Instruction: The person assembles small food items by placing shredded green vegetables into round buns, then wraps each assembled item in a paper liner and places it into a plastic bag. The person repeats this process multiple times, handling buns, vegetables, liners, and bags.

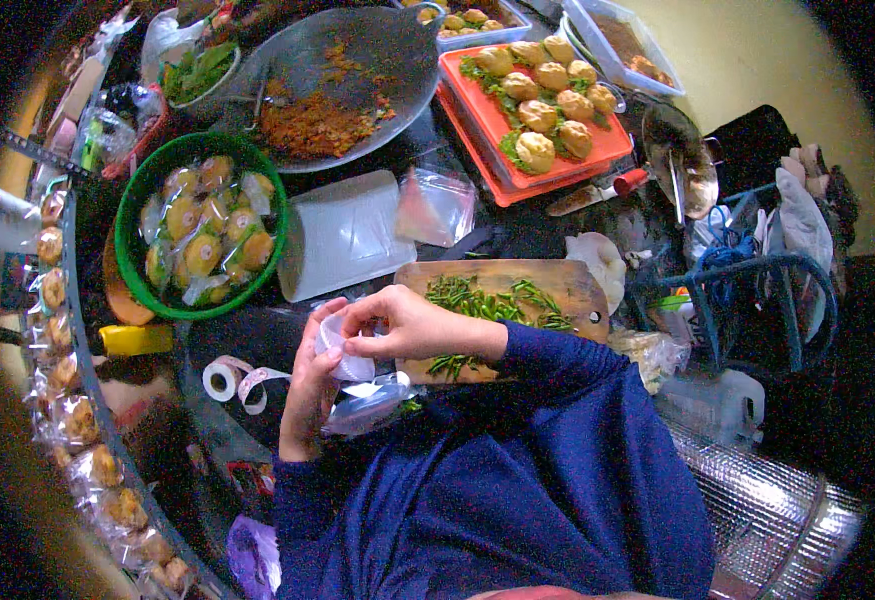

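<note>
- Left hand (pixel 309 385): fingers half curled around a white paper cup (pixel 331 335), thumb against its side.
- Right hand (pixel 412 322): thumb and fingertips drawn nearly together, pinching the same cup — their exact grip is partly hidden.
- The cup sits between both hands, just outside the left edge of the chopping board (pixel 589 290), which carries chopped greens (pixel 477 300).
- A clear packet (pixel 369 408) lies below the hands, near the board's near-left corner.
- A white tray (pixel 342 230) lies beyond them; clear bags (pixel 437 207) rest at its right edge.
- Left of that tray — a green basket (pixel 129 255) of wrapped pastries (pixel 200 255).
- Filled pastries (pixel 537 115) stand in rows on a red lid (pixel 597 158); a red-handled knife (pixel 582 199) lies by its near-right corner.
</note>
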`<state>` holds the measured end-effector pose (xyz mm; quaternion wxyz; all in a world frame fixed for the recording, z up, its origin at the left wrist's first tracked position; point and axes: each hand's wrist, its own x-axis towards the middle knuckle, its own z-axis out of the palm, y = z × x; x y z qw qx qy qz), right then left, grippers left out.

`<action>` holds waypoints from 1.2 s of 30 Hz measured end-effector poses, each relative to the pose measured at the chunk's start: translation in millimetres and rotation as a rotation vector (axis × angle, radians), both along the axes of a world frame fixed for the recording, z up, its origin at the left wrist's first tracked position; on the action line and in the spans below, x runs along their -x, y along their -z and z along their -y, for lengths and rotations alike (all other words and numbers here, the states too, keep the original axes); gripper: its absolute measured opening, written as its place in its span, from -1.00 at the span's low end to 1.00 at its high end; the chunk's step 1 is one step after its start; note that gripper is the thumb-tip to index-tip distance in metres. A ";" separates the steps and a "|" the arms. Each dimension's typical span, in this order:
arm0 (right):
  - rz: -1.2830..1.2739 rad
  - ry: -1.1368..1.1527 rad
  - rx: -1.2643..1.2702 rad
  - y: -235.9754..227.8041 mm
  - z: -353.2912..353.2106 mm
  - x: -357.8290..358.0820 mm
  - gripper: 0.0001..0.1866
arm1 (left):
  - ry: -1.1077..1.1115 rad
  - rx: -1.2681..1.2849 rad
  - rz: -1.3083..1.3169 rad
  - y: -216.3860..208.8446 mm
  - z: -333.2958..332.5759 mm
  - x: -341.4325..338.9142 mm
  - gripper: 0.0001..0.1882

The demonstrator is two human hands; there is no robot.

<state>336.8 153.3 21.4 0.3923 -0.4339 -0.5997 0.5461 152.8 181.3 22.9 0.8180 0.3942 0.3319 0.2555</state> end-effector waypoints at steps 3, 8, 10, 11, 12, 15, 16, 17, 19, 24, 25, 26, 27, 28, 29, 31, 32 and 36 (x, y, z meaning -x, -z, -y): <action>0.024 0.233 0.021 -6.4 9.6 -9.1 -0.81 | 0.059 -0.004 0.048 0.9 -13.3 -5.8 -0.20; -0.051 0.581 0.011 -10.3 20.0 -56.4 -0.81 | 0.232 -0.026 0.007 12.0 -55.3 -48.1 -0.27; 0.009 0.686 -0.009 -9.1 25.1 -77.1 -0.86 | 0.277 0.031 0.018 21.6 -73.9 -74.1 -0.34; 0.039 0.735 -0.051 -7.4 26.6 -85.6 -0.86 | 0.288 0.071 0.036 29.7 -81.3 -90.7 -0.38; 0.060 0.766 -0.041 -5.1 27.2 -93.5 -0.86 | 0.312 0.099 0.098 38.9 -88.8 -106.3 -0.41; -0.017 0.804 -0.036 4.1 31.3 -110.3 -0.85 | 0.330 0.123 0.023 73.9 -106.8 -139.1 -0.48; 0.068 0.825 -0.007 7.9 29.0 -114.4 -0.85 | 0.349 0.032 -0.090 86.8 -111.4 -145.5 -0.48; 0.069 0.817 -0.017 11.2 28.9 -116.8 -0.85 | 0.369 -0.062 -0.194 99.1 -115.2 -150.5 -0.49; 0.100 0.833 0.003 16.4 28.2 -119.6 -0.85 | 0.407 -0.280 -0.341 117.2 -120.0 -155.7 -0.51; 0.261 0.890 -0.111 16.4 26.7 -116.2 -0.85 | 0.446 -0.804 -0.434 92.7 -111.0 -151.4 -0.50; 0.316 0.889 -0.142 14.6 27.3 -113.0 -0.86 | 0.410 -0.801 -0.330 77.4 -103.6 -148.9 -0.48; 0.358 0.883 -0.222 12.6 27.0 -109.1 -0.86 | 0.394 -0.617 -0.196 60.8 -95.0 -145.1 -0.47; 0.368 0.860 -0.225 11.0 24.1 -103.7 -0.87 | 0.378 -0.466 -0.189 45.2 -83.6 -141.8 -0.48; 0.412 0.811 -0.233 8.6 24.1 -97.8 -0.86 | 0.352 -0.331 -0.143 31.4 -71.3 -138.4 -0.49; 0.434 0.754 -0.228 6.0 24.5 -91.8 -0.85 | 0.333 -0.236 -0.019 19.4 -63.5 -136.3 -0.50; 0.460 0.703 -0.345 -0.8 24.7 -86.3 -0.82 | 0.395 -0.336 0.001 3.7 -58.4 -138.9 -0.51; 0.423 0.697 -0.386 -4.6 24.6 -85.0 -0.82 | 0.433 -0.406 0.053 -0.7 -56.9 -139.6 -0.52; 0.402 0.834 -0.432 -19.3 28.6 -89.6 -0.78 | 0.412 -0.168 0.055 -5.4 -50.4 -130.2 -0.54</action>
